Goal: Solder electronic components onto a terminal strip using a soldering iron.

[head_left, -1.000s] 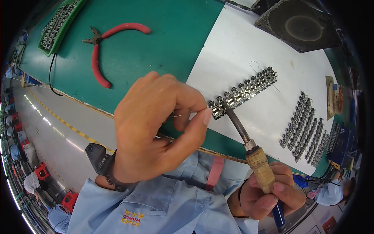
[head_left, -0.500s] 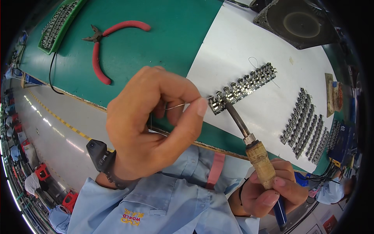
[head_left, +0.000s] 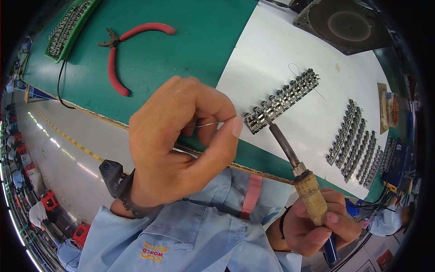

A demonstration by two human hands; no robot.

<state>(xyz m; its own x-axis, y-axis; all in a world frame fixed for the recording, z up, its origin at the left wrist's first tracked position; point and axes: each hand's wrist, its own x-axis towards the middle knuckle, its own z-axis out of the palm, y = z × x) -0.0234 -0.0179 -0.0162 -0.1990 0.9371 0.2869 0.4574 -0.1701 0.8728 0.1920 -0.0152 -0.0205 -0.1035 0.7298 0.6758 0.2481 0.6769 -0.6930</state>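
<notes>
My left hand [head_left: 186, 136] is closed in a pinch on a thin solder wire [head_left: 207, 124], its fingertips close to the near-left end of a metal connector strip [head_left: 282, 100]. That strip, a row of small shiny parts, lies slantwise on a white sheet [head_left: 253, 59]. In my right hand [head_left: 317, 222] is a soldering iron [head_left: 311, 192], gripped by its worn tan handle. Its dark tip reaches the strip's near edge, to the right of my left fingertips; whether it touches cannot be made out. A fine wire loop [head_left: 294, 69] shows beside the strip's far end.
Red-handled cutting pliers [head_left: 115, 41] lie spread on the green mat [head_left: 195, 50]. A green tray [head_left: 56, 58] of strips stands far left. Several more strips [head_left: 351, 140] lie at right, near a worn block [head_left: 389, 109]. A dark fan [head_left: 346, 27] stands far right. The bench edge [head_left: 104, 119] runs nearby.
The iron's tip has shifted slightly right along the strip, and its handle has moved right with my right hand. My left hand has moved a little right, still pinching the wire.
</notes>
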